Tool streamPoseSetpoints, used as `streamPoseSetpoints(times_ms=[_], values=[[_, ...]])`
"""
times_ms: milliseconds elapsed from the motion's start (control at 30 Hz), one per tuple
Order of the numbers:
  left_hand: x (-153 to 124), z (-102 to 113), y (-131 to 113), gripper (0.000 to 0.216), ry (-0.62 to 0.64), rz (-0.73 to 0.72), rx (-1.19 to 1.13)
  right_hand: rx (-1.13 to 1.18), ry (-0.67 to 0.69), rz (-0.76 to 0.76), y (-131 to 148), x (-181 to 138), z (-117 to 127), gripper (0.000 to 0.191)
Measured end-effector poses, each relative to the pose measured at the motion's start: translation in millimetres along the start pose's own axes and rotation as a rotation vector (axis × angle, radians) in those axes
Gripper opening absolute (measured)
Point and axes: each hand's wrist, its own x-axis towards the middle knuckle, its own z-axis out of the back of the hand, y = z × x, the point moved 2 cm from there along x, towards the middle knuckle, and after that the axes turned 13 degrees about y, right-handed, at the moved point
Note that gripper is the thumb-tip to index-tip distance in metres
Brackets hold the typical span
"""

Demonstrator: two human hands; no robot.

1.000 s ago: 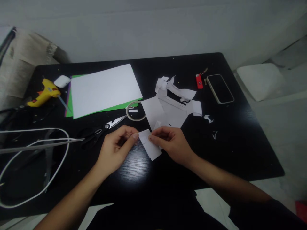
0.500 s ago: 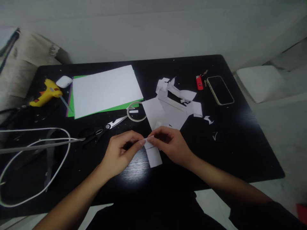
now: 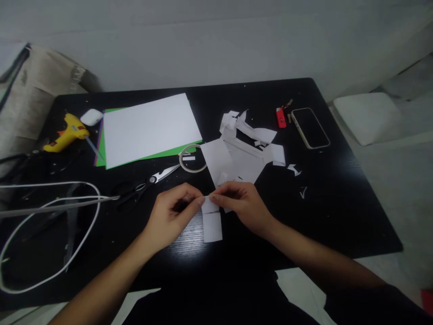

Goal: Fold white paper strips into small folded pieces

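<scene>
A small white paper piece (image 3: 212, 227) with a crease or slit across its middle hangs between my hands near the table's front. My left hand (image 3: 174, 210) pinches its top left corner between thumb and fingers. At the top right corner, my right hand (image 3: 241, 205) grips it the same way. Just beyond my hands lie white paper sheets (image 3: 218, 158) and curled paper scraps (image 3: 257, 133). A roll of tape (image 3: 181, 163) rests left of them, close to black-handled scissors (image 3: 153, 179) with their blades pointing right.
White sheets (image 3: 149, 128) lie on green paper at the back left, beside a yellow glue gun (image 3: 69, 133) and a white case (image 3: 91, 117). A white cable (image 3: 96, 216) loops at left. A red lighter (image 3: 280, 117) and a phone (image 3: 310, 128) sit at the back right.
The paper piece has swung slightly left at its lower end and now hangs straighter. Both hands keep their pinch on its top edge, nearly in place.
</scene>
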Motion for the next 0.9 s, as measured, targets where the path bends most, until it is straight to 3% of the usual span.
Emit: streamPoseSetpoints(times_ms=[200, 433, 900], values=[[0.6, 3.0, 1.6, 0.017, -0.013, 0.045, -0.084, 0.037, 0.046, -0.024, 3.5, 1.2, -1.4, 0.028], [1.5, 2.4, 4.8, 0.018, -0.030, 0.085, -0.149, -0.071, 0.034, 0.002, 2.9, 1.5, -1.3, 0.030], [-0.3, 1.1, 3.9, 0.015, -0.039, 0.102, -0.190, -0.007, 0.038, 0.003, 2.3, 1.0, -1.0, 0.013]])
